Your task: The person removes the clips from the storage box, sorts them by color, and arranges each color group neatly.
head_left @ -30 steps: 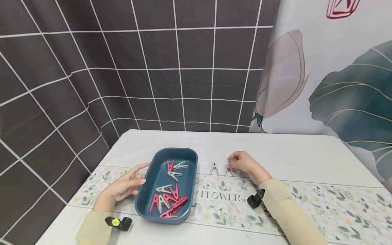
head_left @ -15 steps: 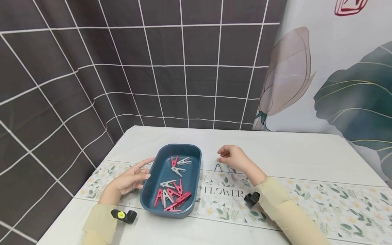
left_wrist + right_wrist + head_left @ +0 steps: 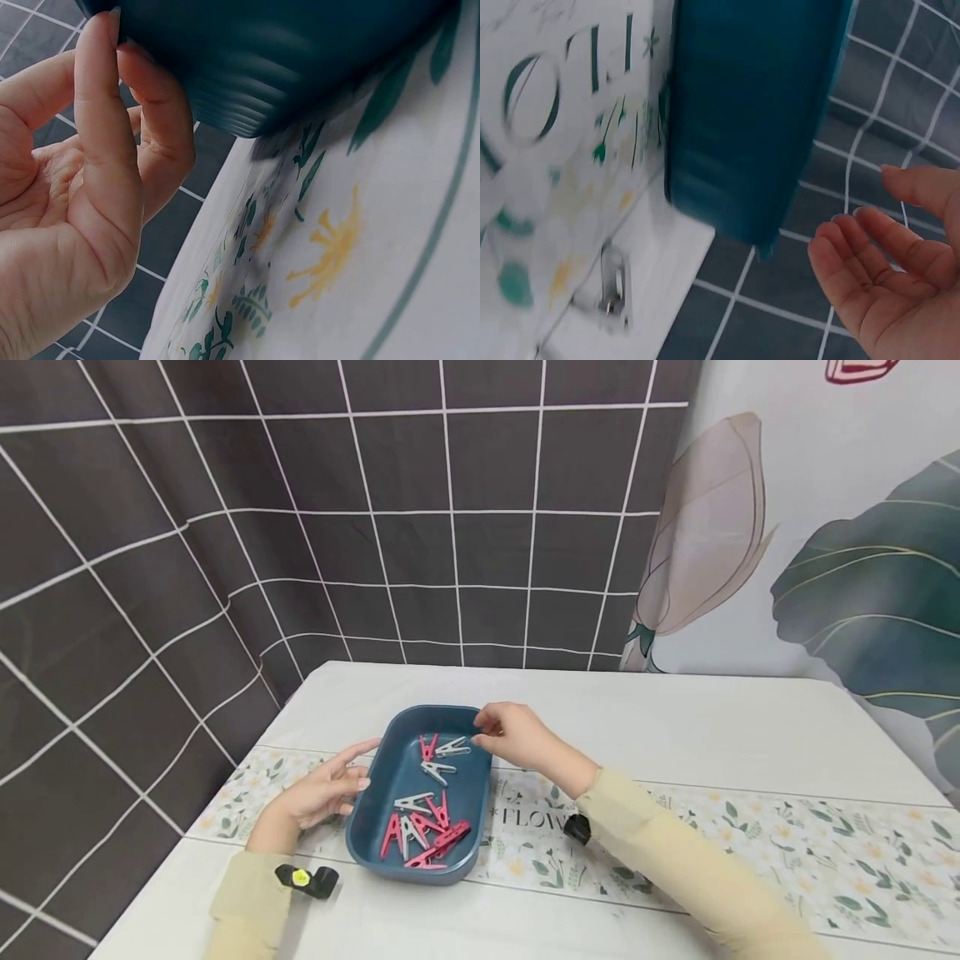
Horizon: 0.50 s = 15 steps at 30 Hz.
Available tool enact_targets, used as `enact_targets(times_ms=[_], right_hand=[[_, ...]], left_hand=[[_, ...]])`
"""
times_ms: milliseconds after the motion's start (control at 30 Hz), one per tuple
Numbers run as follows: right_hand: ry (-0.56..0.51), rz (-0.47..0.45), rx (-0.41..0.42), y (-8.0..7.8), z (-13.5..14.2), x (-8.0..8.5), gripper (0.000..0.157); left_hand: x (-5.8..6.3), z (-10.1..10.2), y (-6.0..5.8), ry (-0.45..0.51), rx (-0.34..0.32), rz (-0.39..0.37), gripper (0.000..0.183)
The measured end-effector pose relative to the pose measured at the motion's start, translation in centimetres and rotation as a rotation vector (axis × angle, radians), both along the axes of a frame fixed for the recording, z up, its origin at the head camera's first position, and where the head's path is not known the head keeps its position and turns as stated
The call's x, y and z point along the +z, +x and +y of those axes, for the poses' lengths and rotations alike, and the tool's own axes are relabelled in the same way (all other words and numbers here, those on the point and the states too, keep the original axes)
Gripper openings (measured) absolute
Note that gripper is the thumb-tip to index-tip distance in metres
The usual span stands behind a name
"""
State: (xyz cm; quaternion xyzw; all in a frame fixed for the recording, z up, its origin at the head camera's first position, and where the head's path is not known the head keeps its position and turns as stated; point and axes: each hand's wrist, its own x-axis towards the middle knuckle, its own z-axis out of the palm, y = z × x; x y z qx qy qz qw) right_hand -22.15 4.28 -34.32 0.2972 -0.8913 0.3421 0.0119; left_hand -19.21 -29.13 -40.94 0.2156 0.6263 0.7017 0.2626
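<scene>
A blue plastic basin (image 3: 480, 810) stands on the table with several pink clothespins (image 3: 451, 835) and grey clothespins (image 3: 413, 802) lying loose inside. My left hand (image 3: 318, 793) touches the basin's left side with its fingers, which in the left wrist view meet the basin wall (image 3: 225, 67). Over the far right rim hovers my right hand (image 3: 512, 735), thumb and fingers apart. Nothing shows between those fingers in the right wrist view, where the hand (image 3: 900, 270) is beside the basin. A grey clothespin (image 3: 615, 281) is on the table there; in the head view the right arm hides that spot.
The white table (image 3: 712, 735) carries a floral strip printed with FLOWER (image 3: 532, 818). A dark curtain with white grid lines (image 3: 487, 552) hangs behind and to the left. Another hanging with a large leaf print (image 3: 885, 585) is at the right.
My right hand has let go of a grey clothespin beside another on the table and moved left to the basin's rim. The left hand stays at the basin's side.
</scene>
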Motion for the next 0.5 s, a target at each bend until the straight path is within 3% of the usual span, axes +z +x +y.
enact_targets(times_ms=[500], right_hand=[[0.101,0.033,0.089,-0.5,-6.4,-2.4,0.025]], left_hand=[[0.2,-0.1,0.0,0.041,-0.017,-0.019,0.064]])
